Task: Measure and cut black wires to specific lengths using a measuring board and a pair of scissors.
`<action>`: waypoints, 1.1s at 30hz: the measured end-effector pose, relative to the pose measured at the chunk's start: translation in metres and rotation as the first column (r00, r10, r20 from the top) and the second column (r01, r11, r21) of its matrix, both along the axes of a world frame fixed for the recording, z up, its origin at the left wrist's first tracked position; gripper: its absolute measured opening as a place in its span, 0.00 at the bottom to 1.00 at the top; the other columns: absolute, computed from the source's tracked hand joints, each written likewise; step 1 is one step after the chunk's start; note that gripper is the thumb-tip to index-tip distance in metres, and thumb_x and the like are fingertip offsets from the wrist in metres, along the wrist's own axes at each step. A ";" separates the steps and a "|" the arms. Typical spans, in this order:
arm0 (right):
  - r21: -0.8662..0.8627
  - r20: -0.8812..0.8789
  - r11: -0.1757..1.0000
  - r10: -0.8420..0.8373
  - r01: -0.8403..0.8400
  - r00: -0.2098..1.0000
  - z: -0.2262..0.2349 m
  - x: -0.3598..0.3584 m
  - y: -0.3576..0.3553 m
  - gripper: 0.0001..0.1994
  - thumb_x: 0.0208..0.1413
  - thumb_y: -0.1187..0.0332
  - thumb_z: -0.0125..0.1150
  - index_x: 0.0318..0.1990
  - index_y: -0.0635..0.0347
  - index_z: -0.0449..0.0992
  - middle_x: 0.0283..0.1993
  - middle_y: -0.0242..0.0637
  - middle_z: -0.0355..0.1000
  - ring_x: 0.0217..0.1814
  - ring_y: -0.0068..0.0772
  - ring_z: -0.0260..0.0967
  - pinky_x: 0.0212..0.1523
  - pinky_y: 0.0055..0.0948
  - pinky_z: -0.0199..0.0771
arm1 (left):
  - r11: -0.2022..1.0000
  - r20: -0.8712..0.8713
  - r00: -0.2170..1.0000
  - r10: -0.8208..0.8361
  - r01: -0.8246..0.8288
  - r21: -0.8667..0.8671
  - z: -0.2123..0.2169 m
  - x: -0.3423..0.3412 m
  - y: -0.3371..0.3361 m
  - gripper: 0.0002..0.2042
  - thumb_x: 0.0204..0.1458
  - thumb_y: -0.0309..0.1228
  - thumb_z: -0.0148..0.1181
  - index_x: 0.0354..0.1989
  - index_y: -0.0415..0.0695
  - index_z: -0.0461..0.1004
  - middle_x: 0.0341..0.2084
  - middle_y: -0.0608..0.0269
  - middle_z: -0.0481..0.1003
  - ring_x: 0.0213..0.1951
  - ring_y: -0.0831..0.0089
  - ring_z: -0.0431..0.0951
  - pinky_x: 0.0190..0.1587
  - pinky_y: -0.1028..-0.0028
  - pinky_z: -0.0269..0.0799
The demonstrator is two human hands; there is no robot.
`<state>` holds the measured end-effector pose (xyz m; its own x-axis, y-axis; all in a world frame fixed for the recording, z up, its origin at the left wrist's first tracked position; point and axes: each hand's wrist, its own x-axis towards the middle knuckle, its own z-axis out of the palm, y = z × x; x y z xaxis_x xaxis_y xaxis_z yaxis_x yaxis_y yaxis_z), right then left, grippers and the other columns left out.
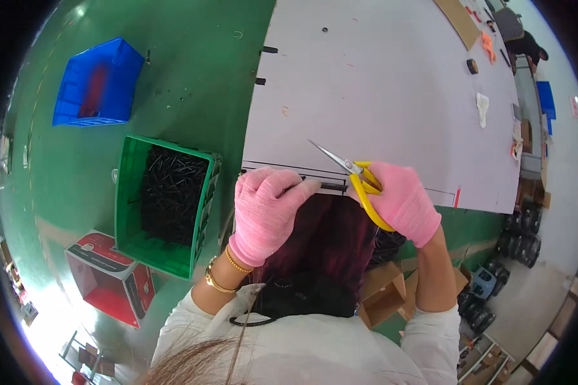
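1. While the left hand in a pink knitted glove [266,205] is at the near edge of the pale, flat bench [379,122], its grip is closed on a thin black strip [332,187].
2. This strip lies crosswise between the two hands, above the black lines drawn along the near edge.
3. The right hand in a pink knitted glove [404,202] has its grip closed around the yellow handles of metal scissors [340,160]; the blades point to the far left, over the bench.
4. Whether the right fingers also touch the strip, I cannot tell.
5. To the left of the bench, a green plastic crate [128,208] contains many thin black pieces [173,192].
6. Farther, also on the left, there is a blue plastic bin [123,77].
7. On the far right of the bench lies a black roll [472,66].
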<state>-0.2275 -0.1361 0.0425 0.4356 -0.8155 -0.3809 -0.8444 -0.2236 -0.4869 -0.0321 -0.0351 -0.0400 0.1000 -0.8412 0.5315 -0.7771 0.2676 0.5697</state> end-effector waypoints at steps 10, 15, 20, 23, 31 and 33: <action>0.006 -0.231 0.995 0.099 -0.100 0.968 -0.004 0.002 -0.008 0.17 0.53 0.57 0.67 0.38 0.66 0.78 0.31 0.54 0.74 0.34 0.59 0.73 0.35 0.43 0.74 | 0.998 0.013 1.000 -0.020 0.019 0.068 0.005 0.000 0.002 0.15 0.36 0.21 0.67 0.34 0.54 0.83 0.32 0.72 0.72 0.38 0.67 0.72 0.40 0.68 0.67; 0.038 -0.286 0.994 0.105 -0.098 0.953 -0.003 0.006 -0.015 0.17 0.53 0.56 0.66 0.36 0.65 0.79 0.31 0.54 0.74 0.36 0.58 0.74 0.38 0.44 0.76 | 0.985 0.073 0.997 -0.019 0.007 0.170 0.012 -0.006 0.000 0.12 0.41 0.27 0.65 0.36 0.57 0.82 0.35 0.72 0.72 0.39 0.67 0.72 0.43 0.64 0.66; 0.044 -0.321 0.990 0.139 -0.131 0.937 -0.001 0.008 -0.017 0.15 0.52 0.59 0.64 0.34 0.65 0.79 0.32 0.54 0.75 0.37 0.56 0.75 0.39 0.45 0.77 | 0.976 0.104 0.993 -0.053 0.029 0.217 0.022 -0.028 -0.014 0.10 0.42 0.32 0.68 0.35 0.57 0.81 0.34 0.72 0.73 0.42 0.65 0.71 0.44 0.62 0.63; 0.043 -0.310 0.989 0.145 -0.138 0.940 0.000 0.008 -0.016 0.14 0.52 0.59 0.64 0.34 0.64 0.79 0.32 0.54 0.75 0.37 0.56 0.75 0.39 0.44 0.77 | 0.963 0.112 0.993 -0.044 0.012 0.268 0.028 -0.033 -0.018 0.09 0.42 0.33 0.69 0.34 0.56 0.81 0.34 0.70 0.74 0.41 0.62 0.72 0.44 0.61 0.63; 0.023 -0.263 0.988 0.150 -0.150 0.953 -0.004 0.003 -0.015 0.17 0.54 0.55 0.63 0.35 0.64 0.81 0.31 0.52 0.76 0.37 0.54 0.76 0.38 0.42 0.79 | 0.950 0.108 0.993 -0.056 0.019 0.312 0.029 -0.036 -0.020 0.09 0.41 0.33 0.70 0.34 0.55 0.82 0.34 0.69 0.75 0.41 0.60 0.72 0.44 0.59 0.64; 0.043 -0.260 0.990 0.139 -0.132 0.956 -0.004 0.005 -0.016 0.17 0.54 0.55 0.63 0.35 0.63 0.81 0.31 0.52 0.77 0.37 0.53 0.76 0.39 0.42 0.79 | 0.952 0.097 0.994 -0.043 0.011 0.307 0.027 -0.036 -0.020 0.10 0.40 0.33 0.70 0.33 0.55 0.82 0.34 0.69 0.75 0.41 0.60 0.72 0.44 0.59 0.64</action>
<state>-0.2225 -0.1516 0.0385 0.4237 -0.7444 -0.5161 -0.9056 -0.3350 -0.2601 -0.0679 -0.0554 -0.0126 0.0341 -0.9664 0.2549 -0.8297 0.1148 0.5463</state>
